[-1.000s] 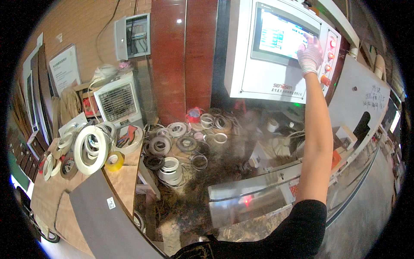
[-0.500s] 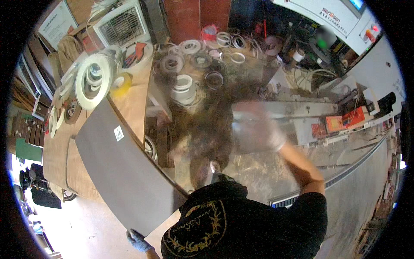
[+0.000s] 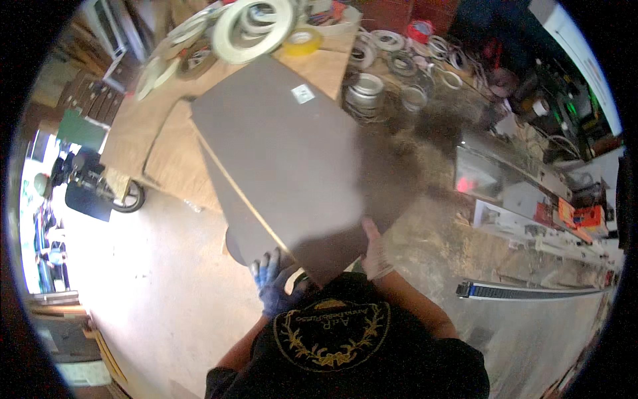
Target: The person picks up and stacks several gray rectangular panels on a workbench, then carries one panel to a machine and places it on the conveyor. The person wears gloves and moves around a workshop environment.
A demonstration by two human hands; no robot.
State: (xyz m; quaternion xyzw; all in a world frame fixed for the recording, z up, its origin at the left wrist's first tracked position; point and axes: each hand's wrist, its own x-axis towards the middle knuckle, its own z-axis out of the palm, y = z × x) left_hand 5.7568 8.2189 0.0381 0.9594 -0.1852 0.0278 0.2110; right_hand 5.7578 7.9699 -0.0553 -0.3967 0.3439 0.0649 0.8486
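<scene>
- The near edge of the dark brown panel point(image 3: 292, 159) runs into the person's black shirt, so its lowest corner is hidden.
- The left hand point(image 3: 274, 286), in a blue glove, is curled around the panel's near left corner, fingers gripping the pale edge; the palm is hidden beneath the board.
- The right hand point(image 3: 374, 251), in a light glove, lies against the panel's near right edge with fingers wrapped onto it; the fingertips are blurred and the exact grip is hard to make out.
- The panel is tilted, its far end resting over the wooden workbench point(image 3: 143, 133), and it carries a small white label point(image 3: 303, 94) near the far end.
- The panel's right side melts into motion blur, so its edge there cannot be traced.
- On the bench behind the panel lie large pale rolls of edge tape point(image 3: 256, 20), cut off by the top rim, with a yellow roll point(image 3: 302, 41) just beside them.
- Further right, many smaller tape rings point(image 3: 399, 56) are strewn over a dusty surface.
- A grey machine bed point(image 3: 525, 193) with a red light runs along the right side, its details small and blurred.
- The floor point(image 3: 153, 266) is bare, dusty concrete, washed out by glare at the left.
- A black wheeled cart point(image 3: 100, 189) stands at the left, near the bench.
</scene>
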